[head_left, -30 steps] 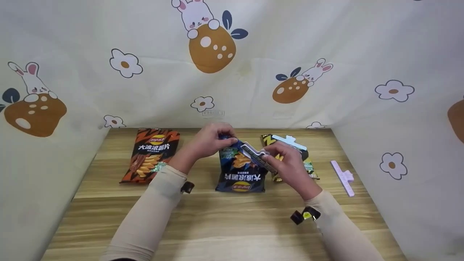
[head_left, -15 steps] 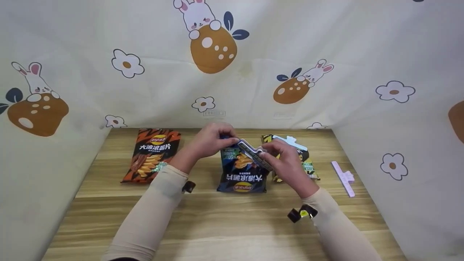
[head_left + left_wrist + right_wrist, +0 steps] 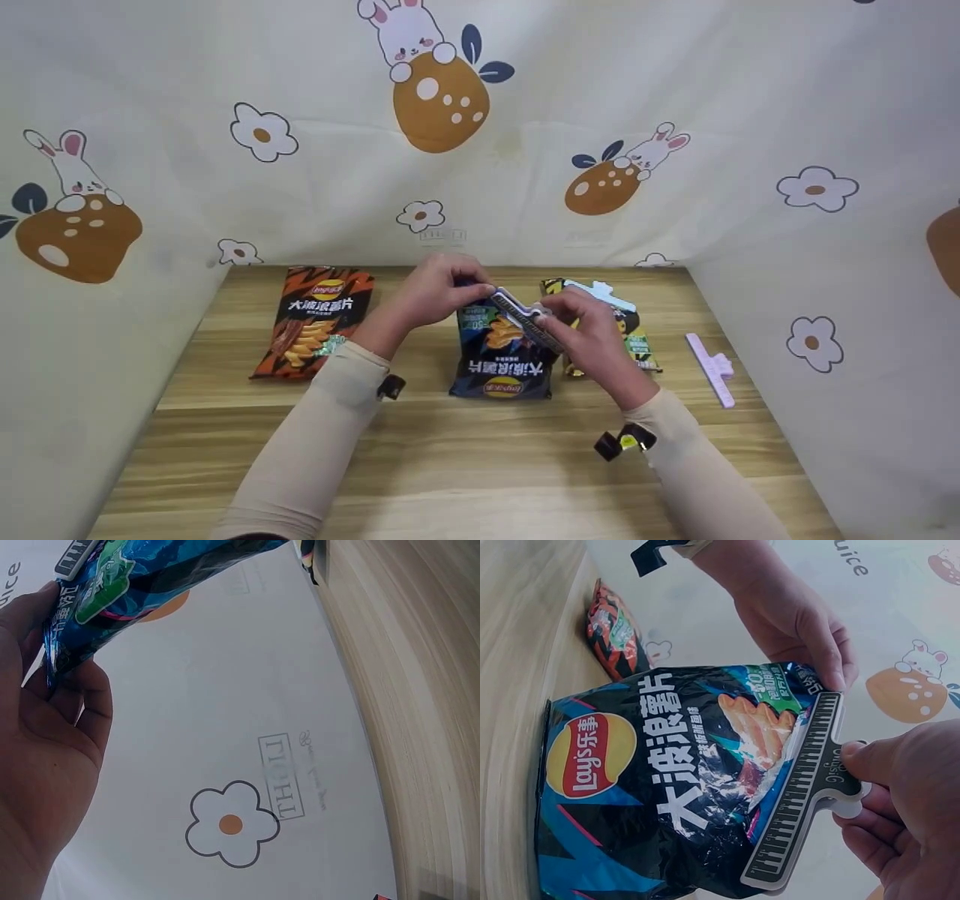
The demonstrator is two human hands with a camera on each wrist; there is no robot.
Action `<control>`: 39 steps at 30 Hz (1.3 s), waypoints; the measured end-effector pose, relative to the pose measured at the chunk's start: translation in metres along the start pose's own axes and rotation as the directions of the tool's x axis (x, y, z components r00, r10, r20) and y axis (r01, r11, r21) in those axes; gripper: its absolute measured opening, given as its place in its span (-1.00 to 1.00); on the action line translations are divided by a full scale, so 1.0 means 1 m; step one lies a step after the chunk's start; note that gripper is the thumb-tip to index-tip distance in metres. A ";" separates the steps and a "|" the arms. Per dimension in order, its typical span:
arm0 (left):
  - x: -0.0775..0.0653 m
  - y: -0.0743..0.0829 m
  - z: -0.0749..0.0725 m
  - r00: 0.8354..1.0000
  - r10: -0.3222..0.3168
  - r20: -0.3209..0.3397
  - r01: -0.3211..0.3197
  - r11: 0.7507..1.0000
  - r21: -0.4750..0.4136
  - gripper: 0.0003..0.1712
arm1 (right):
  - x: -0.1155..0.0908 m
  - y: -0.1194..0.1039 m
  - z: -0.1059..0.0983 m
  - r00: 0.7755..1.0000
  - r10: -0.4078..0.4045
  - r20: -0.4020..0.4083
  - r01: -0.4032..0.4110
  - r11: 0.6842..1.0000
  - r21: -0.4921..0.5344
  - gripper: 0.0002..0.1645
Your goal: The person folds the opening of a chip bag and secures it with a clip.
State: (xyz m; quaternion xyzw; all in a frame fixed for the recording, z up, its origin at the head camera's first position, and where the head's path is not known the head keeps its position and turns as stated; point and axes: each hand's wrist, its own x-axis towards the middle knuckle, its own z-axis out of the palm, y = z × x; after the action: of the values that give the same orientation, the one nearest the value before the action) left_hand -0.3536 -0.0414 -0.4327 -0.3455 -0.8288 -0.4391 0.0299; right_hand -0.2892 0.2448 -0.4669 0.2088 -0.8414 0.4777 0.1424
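With fingers clamped, the left hand [image 3: 448, 283] is pinching a blue chip bag [image 3: 630, 802], the right hand [image 3: 589, 330] gripping a clip [image 3: 799, 784] that could be slipping off if biting too shallowly.

Stands between left hand [image 3: 448, 286] and right hand [image 3: 589, 334] as a crinkled blue-and-black Lay's bag [image 3: 501, 367], with logo end down, pinched by the former at an upper corner. Slants across the upper end as a piano-key clip [image 3: 799, 791], gripped by the latter at its handle.
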 end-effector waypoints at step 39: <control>-0.053 -0.043 0.028 0.899 -0.336 0.282 0.400 0.891 -0.213 0.12 | 0.000 0.004 -0.005 0.996 0.070 0.056 -0.070 0.998 -0.003 -0.77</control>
State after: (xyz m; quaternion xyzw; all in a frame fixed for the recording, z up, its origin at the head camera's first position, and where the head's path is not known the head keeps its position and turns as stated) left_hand -0.3320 -0.0655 -0.4994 -0.2319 -0.8105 -0.4992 -0.2002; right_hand -0.2904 0.2504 -0.4676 0.1926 -0.8520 0.4761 0.1021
